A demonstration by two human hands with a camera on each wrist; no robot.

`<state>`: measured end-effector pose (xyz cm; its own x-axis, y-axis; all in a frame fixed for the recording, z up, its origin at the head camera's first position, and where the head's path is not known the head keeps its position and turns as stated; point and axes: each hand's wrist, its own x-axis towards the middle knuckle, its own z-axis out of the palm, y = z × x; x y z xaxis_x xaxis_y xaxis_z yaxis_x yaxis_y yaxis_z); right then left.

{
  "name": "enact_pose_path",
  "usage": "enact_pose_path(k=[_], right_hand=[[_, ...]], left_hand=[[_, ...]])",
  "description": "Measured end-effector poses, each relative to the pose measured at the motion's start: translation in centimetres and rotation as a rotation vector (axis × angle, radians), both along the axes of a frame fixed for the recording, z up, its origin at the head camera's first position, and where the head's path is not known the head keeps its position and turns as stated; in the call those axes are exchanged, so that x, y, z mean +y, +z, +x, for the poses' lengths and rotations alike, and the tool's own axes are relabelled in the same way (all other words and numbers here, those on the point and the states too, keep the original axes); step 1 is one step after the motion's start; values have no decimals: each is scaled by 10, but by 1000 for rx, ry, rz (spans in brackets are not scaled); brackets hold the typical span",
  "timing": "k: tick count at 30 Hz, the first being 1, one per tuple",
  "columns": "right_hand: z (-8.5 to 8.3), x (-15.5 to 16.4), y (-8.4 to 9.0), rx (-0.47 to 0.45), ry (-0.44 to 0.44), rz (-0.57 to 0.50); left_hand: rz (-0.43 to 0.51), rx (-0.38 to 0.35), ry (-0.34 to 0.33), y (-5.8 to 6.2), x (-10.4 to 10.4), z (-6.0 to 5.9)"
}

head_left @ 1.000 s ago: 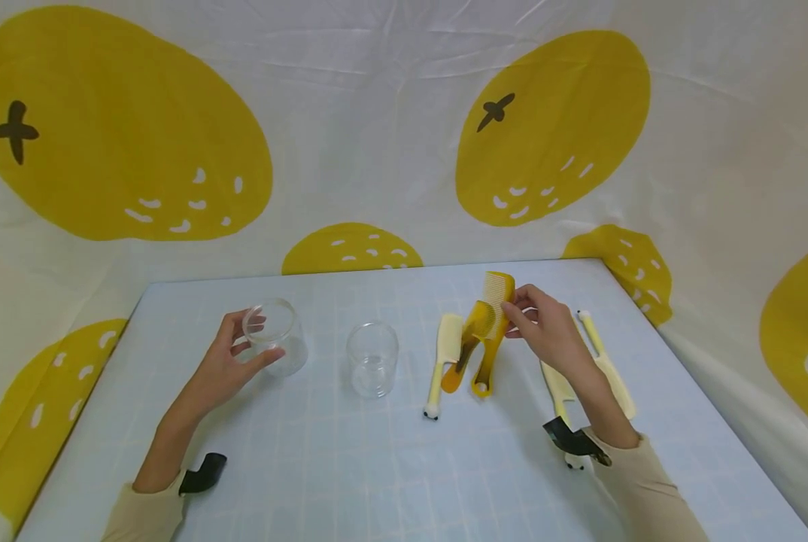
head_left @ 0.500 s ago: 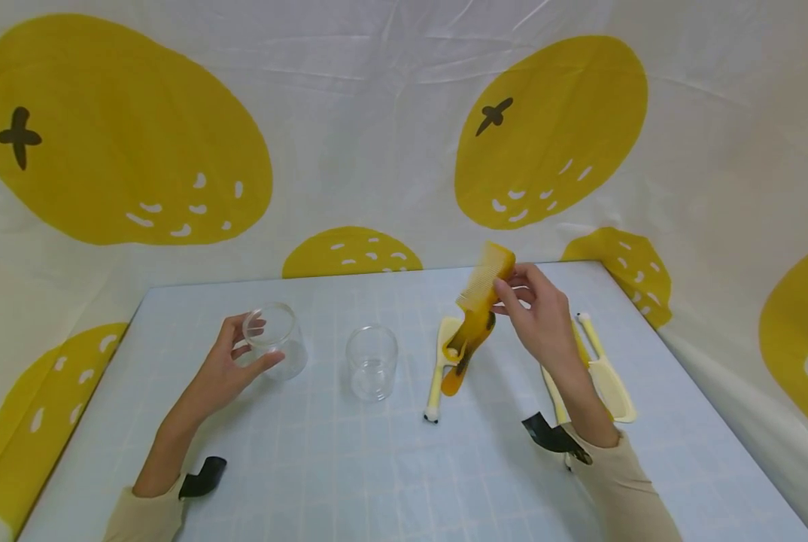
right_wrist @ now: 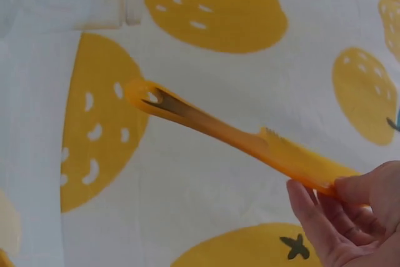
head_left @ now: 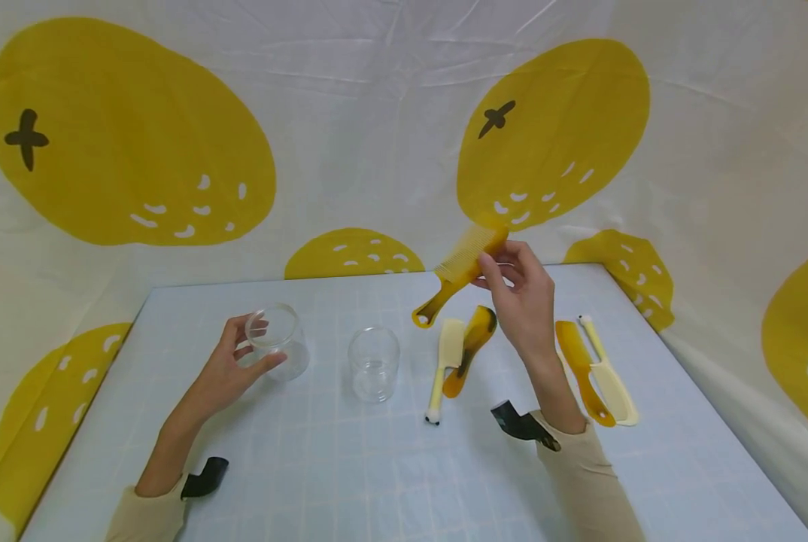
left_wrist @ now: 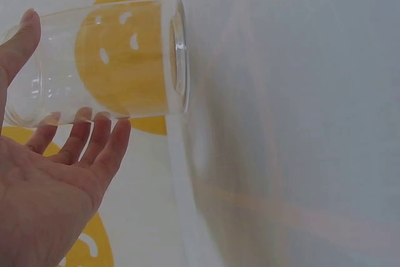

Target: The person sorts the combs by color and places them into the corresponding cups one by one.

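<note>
In the head view my left hand (head_left: 220, 378) holds a clear drinking glass (head_left: 277, 335), thumb on the near side, fingers round the far side. The left wrist view shows the fingertips against the wall of this glass (left_wrist: 119, 60). Raised over the back of the table, my right hand (head_left: 527, 305) pinches a translucent yellow comb (head_left: 482, 248) by its toothed end, with the dark-streaked handle slanting down to the left. Below it lie an amber comb (head_left: 478, 337) and a cream comb (head_left: 451, 345), side by side and overlapping.
A second clear glass (head_left: 373, 367) stands mid-table. Beyond my right forearm lie another amber comb (head_left: 583, 370) and a cream comb (head_left: 615, 391), close together. A white curtain (head_left: 370, 150) with yellow fruit prints hangs behind the pale blue table (head_left: 350, 474).
My right hand has lifted the yellow comb off the table and moved it up and left, its handle swinging leftward. The amber comb beyond the forearm has come into view. My left hand stays put.
</note>
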<state>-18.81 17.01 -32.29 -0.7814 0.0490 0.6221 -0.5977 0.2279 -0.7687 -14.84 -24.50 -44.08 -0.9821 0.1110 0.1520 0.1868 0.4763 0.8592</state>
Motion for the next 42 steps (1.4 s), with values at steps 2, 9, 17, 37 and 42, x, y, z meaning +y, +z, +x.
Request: enact_pose_path(k=[2, 9, 17, 37, 42], right_hand=[[-1, -5, 0, 16, 5, -12], [-6, -23, -2, 57, 39, -87], [-7, -47, -4, 92, 81, -158], [-1, -112, -1, 114, 178, -344], [1, -128, -1, 116, 195, -353]], left_hand=[[1, 0, -1, 0, 0, 0], [8, 13, -7, 0, 0, 0], [-5, 3, -6, 1, 0, -1], [-3, 5, 1, 1, 3, -2], [13, 13, -7, 1, 2, -2]])
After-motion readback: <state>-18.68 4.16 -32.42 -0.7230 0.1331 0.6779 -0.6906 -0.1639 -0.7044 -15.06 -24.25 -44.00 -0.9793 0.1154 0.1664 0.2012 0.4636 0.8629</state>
